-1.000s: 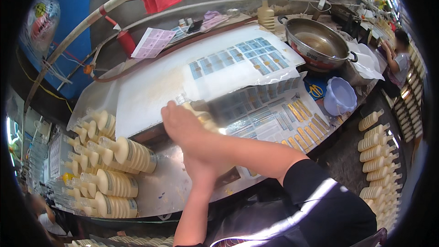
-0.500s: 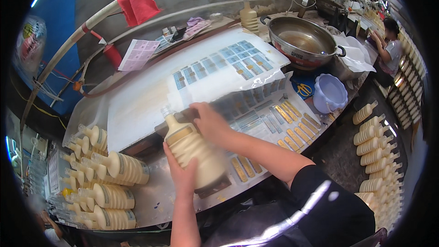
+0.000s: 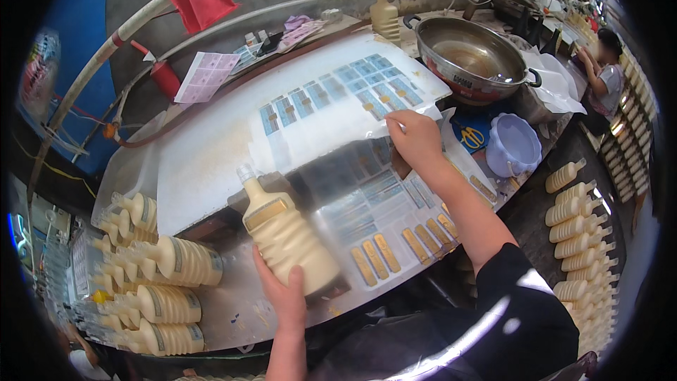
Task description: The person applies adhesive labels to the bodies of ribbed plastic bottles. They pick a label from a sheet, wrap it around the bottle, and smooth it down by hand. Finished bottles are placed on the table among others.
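Observation:
A cream-coloured ribbed bottle (image 3: 285,247) with a clear neck leans on the near edge of the white board (image 3: 204,162). A gold label (image 3: 269,212) shows on its shoulder. My left hand (image 3: 283,289) is closed around the bottle's lower left side, its thumb on the front. My right hand (image 3: 416,142) is at the board's near right edge, its thumb and forefinger pinched together beside the blue labels (image 3: 384,99). What lies between those fingertips is too small to make out.
Gold labels (image 3: 375,259) lie on the near ledge. Cream bottles (image 3: 187,261) lie stacked at left; more (image 3: 582,229) line the right side. A two-handled metal pan (image 3: 472,56), a lavender bucket (image 3: 511,147) and yellow-handled scissors (image 3: 472,137) are at right. Another person (image 3: 603,81) sits far right.
My right hand has moved from beside the bottle's upper part rightward and away to the board's edge. My left hand has stayed on the bottle.

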Demonstrator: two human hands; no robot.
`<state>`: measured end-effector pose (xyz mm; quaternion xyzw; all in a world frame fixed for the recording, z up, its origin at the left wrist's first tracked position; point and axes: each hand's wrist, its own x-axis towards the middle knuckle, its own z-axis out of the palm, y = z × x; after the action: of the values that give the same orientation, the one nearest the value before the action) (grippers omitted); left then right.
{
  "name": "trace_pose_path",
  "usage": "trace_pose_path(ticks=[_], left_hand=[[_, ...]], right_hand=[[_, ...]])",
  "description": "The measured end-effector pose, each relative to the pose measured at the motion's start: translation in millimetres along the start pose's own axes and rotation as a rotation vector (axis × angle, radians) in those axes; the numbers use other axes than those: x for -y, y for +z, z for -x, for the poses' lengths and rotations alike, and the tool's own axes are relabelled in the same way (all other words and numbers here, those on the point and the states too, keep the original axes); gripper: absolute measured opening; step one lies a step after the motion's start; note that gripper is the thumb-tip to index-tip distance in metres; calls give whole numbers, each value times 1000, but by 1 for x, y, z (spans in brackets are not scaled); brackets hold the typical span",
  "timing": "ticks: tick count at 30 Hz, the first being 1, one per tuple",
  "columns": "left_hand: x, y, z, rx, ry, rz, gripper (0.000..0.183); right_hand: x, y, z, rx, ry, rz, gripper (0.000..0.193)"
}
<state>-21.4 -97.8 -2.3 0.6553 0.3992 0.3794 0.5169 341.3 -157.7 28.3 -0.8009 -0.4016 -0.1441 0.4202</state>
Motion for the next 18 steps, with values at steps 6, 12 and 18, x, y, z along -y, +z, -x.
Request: trace_pose_path(ticks=[6,12,18], left_hand=[[2,1,-2,-14,-2,-49,87],[-1,-1,1,-41,34,-58,86],[8,-3,0,-42,20,-89,86]], right_hand=[[16,-2,-11,450,-119,416,36],[18,-5,-3,325,-291,246,40],[-4,1,-9,409,-344,333,39]])
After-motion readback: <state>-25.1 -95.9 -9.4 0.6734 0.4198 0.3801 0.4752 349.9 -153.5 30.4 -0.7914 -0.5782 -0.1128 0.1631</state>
